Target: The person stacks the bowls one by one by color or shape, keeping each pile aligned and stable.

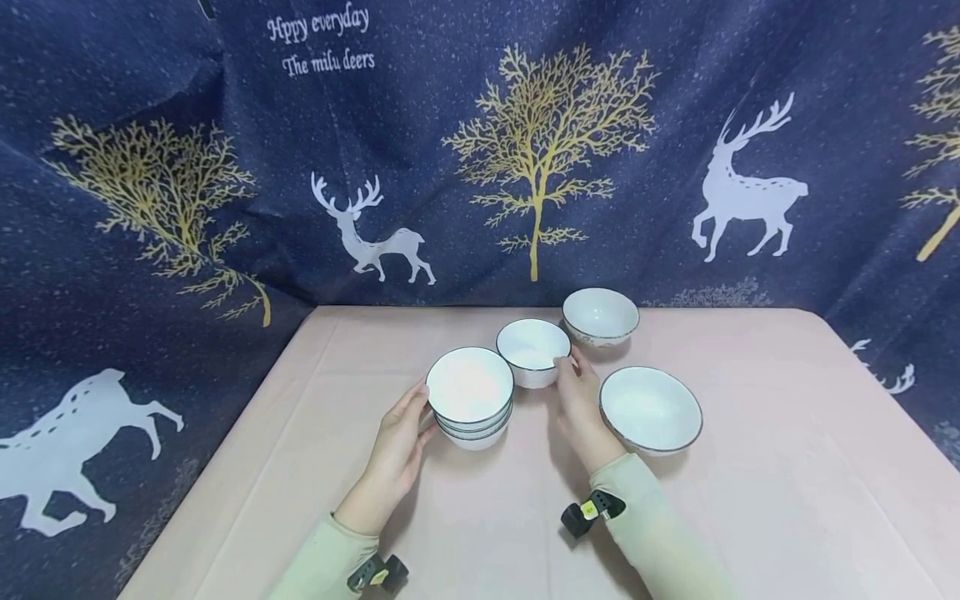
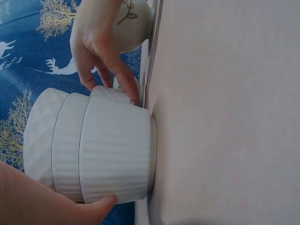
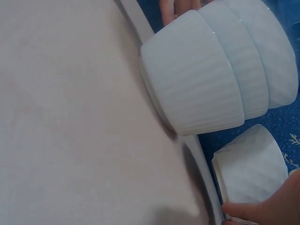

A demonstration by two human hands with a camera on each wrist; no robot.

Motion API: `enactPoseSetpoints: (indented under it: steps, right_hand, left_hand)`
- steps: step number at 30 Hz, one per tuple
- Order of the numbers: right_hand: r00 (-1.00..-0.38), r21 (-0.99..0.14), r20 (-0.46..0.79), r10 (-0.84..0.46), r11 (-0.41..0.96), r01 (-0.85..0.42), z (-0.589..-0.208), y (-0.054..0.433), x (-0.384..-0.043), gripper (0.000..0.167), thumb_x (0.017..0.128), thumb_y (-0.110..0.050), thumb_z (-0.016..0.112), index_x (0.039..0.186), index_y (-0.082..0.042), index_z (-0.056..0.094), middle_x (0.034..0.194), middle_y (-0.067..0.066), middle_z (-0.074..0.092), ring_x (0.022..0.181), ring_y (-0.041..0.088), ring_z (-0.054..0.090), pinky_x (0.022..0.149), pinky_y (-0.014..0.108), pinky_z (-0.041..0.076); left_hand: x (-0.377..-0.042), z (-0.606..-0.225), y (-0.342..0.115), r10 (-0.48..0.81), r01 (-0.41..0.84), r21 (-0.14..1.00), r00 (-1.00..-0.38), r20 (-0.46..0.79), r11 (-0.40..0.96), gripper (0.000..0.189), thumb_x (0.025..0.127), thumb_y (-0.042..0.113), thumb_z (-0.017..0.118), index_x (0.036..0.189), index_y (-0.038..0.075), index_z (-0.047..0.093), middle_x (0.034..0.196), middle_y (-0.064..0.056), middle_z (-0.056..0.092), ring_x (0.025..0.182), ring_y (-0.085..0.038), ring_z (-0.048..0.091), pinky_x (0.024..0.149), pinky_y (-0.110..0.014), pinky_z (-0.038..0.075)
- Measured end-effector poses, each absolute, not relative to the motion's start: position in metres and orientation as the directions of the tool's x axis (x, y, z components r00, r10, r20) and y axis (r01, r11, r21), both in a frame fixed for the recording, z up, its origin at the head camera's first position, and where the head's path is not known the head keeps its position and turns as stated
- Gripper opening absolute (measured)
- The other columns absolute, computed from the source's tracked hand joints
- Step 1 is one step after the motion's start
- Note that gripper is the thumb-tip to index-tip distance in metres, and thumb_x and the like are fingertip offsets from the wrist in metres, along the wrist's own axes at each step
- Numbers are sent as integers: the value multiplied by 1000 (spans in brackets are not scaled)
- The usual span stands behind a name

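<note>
Sleeves foremost; left grip holds bowl stack from its left.

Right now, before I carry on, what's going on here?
A person is handling white bowls. The left hand grips a stack of three bowls by its side, while the right hand holds a single bowl just behind it. Two more bowls stand apart on the right: a far bowl and a nearer bowl.
</note>
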State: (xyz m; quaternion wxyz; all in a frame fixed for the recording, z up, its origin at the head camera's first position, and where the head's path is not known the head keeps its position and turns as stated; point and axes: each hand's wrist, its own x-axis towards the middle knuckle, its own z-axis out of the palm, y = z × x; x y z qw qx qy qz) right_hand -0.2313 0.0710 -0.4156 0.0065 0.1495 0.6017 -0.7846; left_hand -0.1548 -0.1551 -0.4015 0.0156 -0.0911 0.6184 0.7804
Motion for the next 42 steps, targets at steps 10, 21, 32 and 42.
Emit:
enactPoseSetpoints:
  steps: [10, 21, 32, 42]
  right_hand:
    - [-965, -931, -222, 141, -325, 167, -405, 75, -231, 59, 100, -15, 39, 154, -10, 16, 145, 19, 30, 125, 30, 44, 107, 32, 44]
    - [-973, -928, -209, 96, -332, 167, -387, 81, -230, 58, 98, -15, 41, 153, -10, 23, 148, 17, 31, 126, 32, 47, 100, 29, 50]
    - [-974, -926, -213, 75, -334, 177, -372, 83, -231, 60, 97, -14, 42, 152, -6, 22, 147, 20, 31, 122, 34, 46, 98, 30, 51]
    - [-984, -938, -166, 58, -318, 139, -364, 87, -231, 58, 97, -12, 42, 151, -3, 24, 145, 22, 37, 115, 33, 52, 92, 30, 55]
  left_hand:
    - [-154, -402, -155, -92, -130, 961, -984, -156, -244, 49, 104, 26, 41, 147, 4, 35, 154, -13, 29, 142, -31, 26, 116, -48, 29]
    - [-155, -402, -156, -86, -137, 964, -983, -160, -227, 50, 104, 27, 41, 147, 4, 34, 154, -13, 28, 142, -31, 25, 116, -48, 30]
    - [-155, -403, -156, -90, -140, 962, -982, -165, -232, 49, 104, 27, 42, 147, 4, 35, 154, -13, 29, 142, -32, 25, 116, -50, 29]
    - [-155, -405, -158, -94, -144, 962, -981, -169, -230, 51, 103, 29, 43, 147, 4, 35, 153, -14, 30, 140, -32, 28, 115, -50, 30]
